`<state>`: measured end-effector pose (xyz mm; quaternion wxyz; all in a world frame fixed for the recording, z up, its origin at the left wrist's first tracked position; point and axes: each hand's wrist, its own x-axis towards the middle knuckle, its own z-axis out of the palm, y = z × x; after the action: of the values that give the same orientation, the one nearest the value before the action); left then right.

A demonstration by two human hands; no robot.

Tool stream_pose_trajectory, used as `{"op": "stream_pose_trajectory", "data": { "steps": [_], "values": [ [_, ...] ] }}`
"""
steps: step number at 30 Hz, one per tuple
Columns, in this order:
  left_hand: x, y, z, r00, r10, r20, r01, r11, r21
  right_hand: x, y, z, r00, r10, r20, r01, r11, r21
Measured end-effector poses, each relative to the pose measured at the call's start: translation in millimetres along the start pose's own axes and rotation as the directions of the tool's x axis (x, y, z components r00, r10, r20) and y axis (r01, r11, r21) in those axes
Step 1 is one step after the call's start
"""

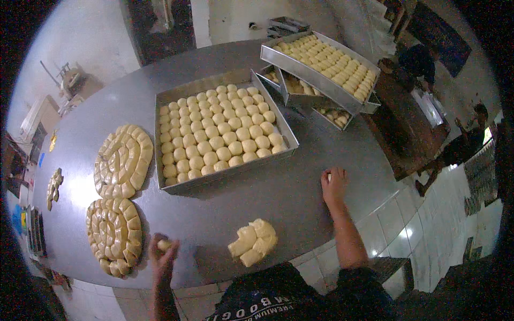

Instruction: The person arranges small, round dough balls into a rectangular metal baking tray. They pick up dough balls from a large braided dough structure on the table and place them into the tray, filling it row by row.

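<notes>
My left hand [161, 257] is closed around a small piece of dough [164, 245] near the table's front edge. On the right side of the table my right hand [335, 187] is curled, with a pale bit of dough [329, 176] just showing among its fingers. Between my hands lies a loose clump of cut dough [257, 241]. Two coils of cut dough pieces, the far one [123, 160] and the near one [113, 232], sit beyond my left hand. A large metal tray [230, 172] stands ahead, filled with rows of round dough balls [216, 143].
Another filled metal tray [316, 75] rests crookedly on stacked trays [300, 96] at the back right. A smaller dough strip [54, 187] lies far left on the metal table [214, 208]. Beyond stand a wooden table [396, 134] and other people [466, 142], above a tiled floor [407, 219].
</notes>
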<state>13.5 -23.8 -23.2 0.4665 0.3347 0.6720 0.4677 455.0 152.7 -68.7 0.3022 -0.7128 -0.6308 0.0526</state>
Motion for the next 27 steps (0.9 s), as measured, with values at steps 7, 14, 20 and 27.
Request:
{"op": "stream_pose_trajectory", "data": {
  "steps": [7,14,20,27],
  "values": [
    [26.4,-14.5,-2.6,0.98,0.156,-0.124,-0.17,0.978,-0.118,-10.5,9.4,-28.9,0.98,-0.134,0.144,0.114,0.984,0.136],
    [15.7,5.3,34.6,0.972,-0.006,-0.235,-0.112,0.867,-0.485,133.0,-163.0,6.2,0.735,-0.473,0.486,-0.338,0.365,0.867],
    [-1.0,-134.0,-54.0,0.809,0.092,-0.581,-0.157,0.986,-0.062,279.1,-279.9,33.8,0.927,-0.148,-0.346,0.376,0.326,0.867],
    [-1.6,8.4,17.0,0.891,-0.31,-0.331,0.094,0.841,-0.533,245.0,-221.5,143.6,0.954,-0.295,-0.044,0.265,0.77,0.581]
  ]
}}
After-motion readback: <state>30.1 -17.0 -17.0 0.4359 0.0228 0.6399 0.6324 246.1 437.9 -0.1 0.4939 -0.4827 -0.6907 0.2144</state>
